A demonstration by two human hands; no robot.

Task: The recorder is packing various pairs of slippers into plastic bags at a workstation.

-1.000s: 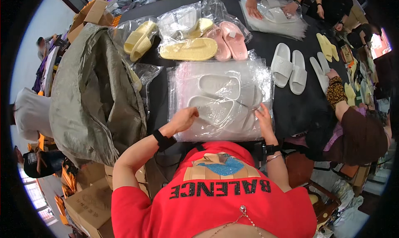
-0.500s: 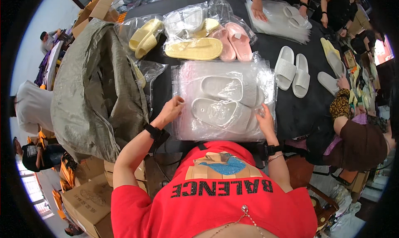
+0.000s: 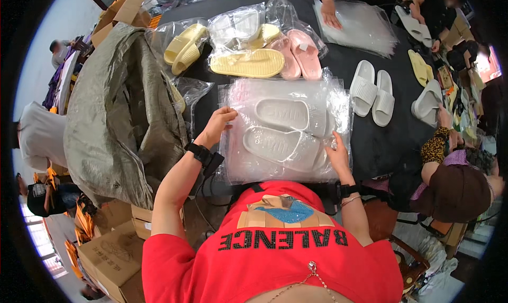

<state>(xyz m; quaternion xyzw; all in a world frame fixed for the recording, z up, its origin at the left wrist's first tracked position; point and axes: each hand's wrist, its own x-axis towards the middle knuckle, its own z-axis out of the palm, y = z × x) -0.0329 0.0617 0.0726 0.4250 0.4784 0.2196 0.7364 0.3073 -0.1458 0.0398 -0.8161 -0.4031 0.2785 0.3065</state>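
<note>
A clear plastic bag (image 3: 286,131) lies flat on the black desk (image 3: 370,144) right in front of the person, with a pair of white slippers (image 3: 286,134) inside it, one above the other, lying crosswise. The left hand (image 3: 218,124) pinches the bag's left edge near its upper corner, fingers curled on the film. The right hand (image 3: 336,154) rests on the bag's lower right part, fingers spread flat beside the nearer slipper; whether it grips the film is hard to tell.

Beyond the bag sit more clear packages: one with yellow slippers (image 3: 182,48) at the upper left, one with a pale pair (image 3: 238,28) behind, a loose yellow slipper (image 3: 247,64), and pink slippers (image 3: 296,52) under film. To the right, an unbagged white pair (image 3: 373,90) stands on the desk. At the far edge another person's hand (image 3: 330,17) presses on a stack of empty bags (image 3: 360,28). A large grey-green sack (image 3: 116,112) slumps left of the desk, with brown cartons (image 3: 114,253) below it
</note>
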